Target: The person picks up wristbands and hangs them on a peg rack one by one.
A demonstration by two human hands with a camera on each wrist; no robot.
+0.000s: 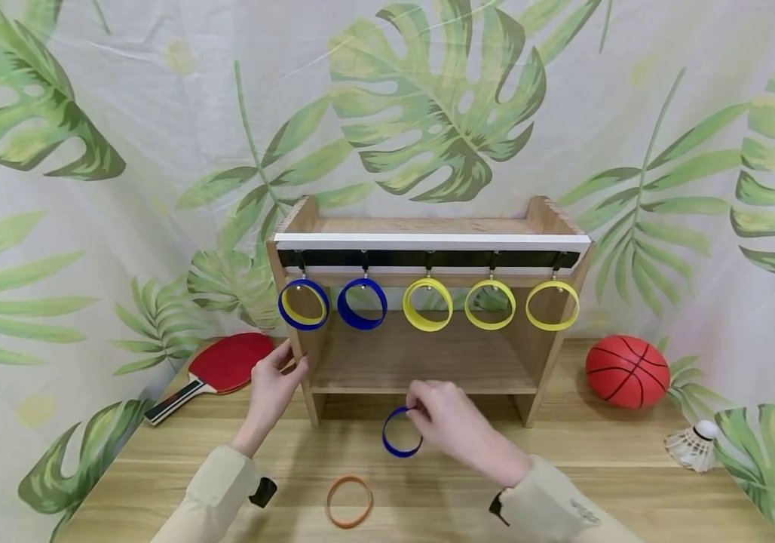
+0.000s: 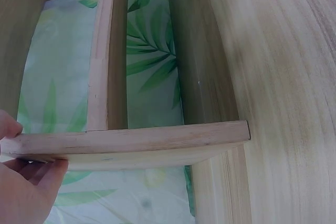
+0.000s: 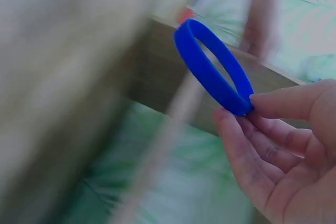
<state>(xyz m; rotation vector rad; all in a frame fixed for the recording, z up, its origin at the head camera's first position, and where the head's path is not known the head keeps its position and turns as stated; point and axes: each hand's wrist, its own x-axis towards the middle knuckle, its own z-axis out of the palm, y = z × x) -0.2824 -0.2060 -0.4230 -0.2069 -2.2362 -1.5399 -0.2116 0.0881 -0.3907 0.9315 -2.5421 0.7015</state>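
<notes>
My right hand (image 1: 451,426) pinches a blue silicone wristband (image 3: 212,72) between thumb and fingers, in front of the wooden shelf's (image 1: 428,351) lower opening. With my left hand (image 1: 275,385) I hold the front edge of the shelf's left side panel (image 2: 131,139), thumb on one face and fingers on the other. Several hooks line a black strip (image 1: 397,259) along the shelf's top front. From them hang, left to right, a blue band (image 1: 303,326) with yellow showing inside it, another blue band (image 1: 362,322), and yellow bands (image 1: 428,325). An orange wristband (image 1: 350,523) lies on the table before the shelf.
A red table tennis paddle (image 1: 231,363) lies left of the shelf on the wooden table (image 1: 604,483). To the right sit a small red basketball (image 1: 627,372) and a shuttlecock (image 1: 693,446). Behind hangs a leaf-patterned cloth (image 1: 435,98).
</notes>
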